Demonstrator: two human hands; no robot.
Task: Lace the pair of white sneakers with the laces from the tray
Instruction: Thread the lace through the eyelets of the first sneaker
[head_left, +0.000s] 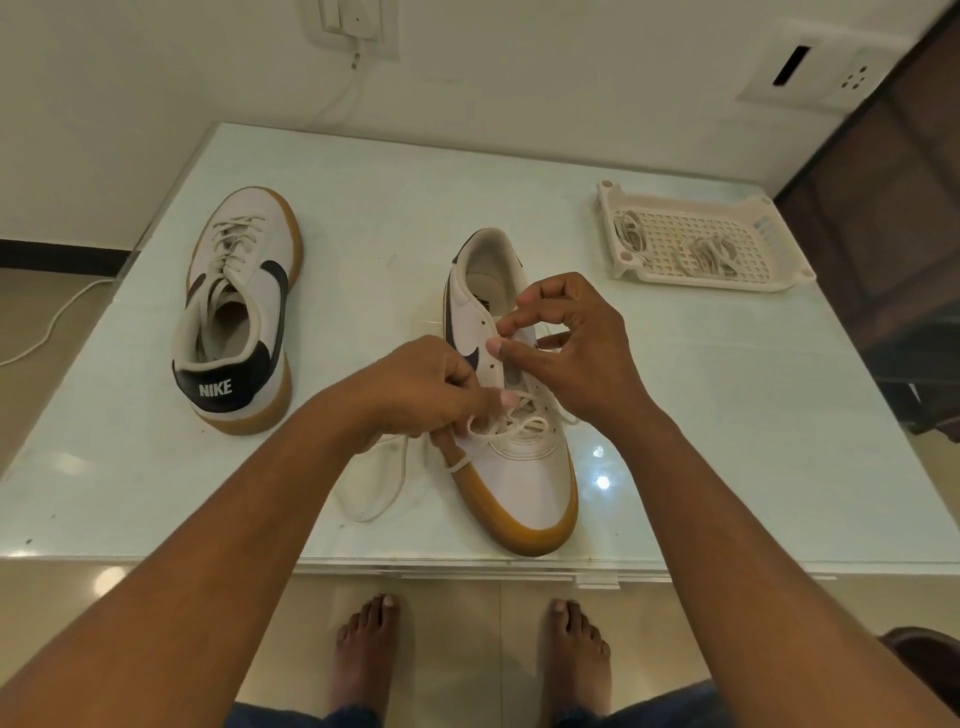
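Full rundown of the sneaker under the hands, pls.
The sneaker is white, leather-looking, with a dark swoosh and tan gum sole. It stands upright on the table, toe toward the person. Only the toe-end eyelets are laced. The left hand pinches the lace there; the right hand pinches the eyelet edge higher up. Slack lace trails left.
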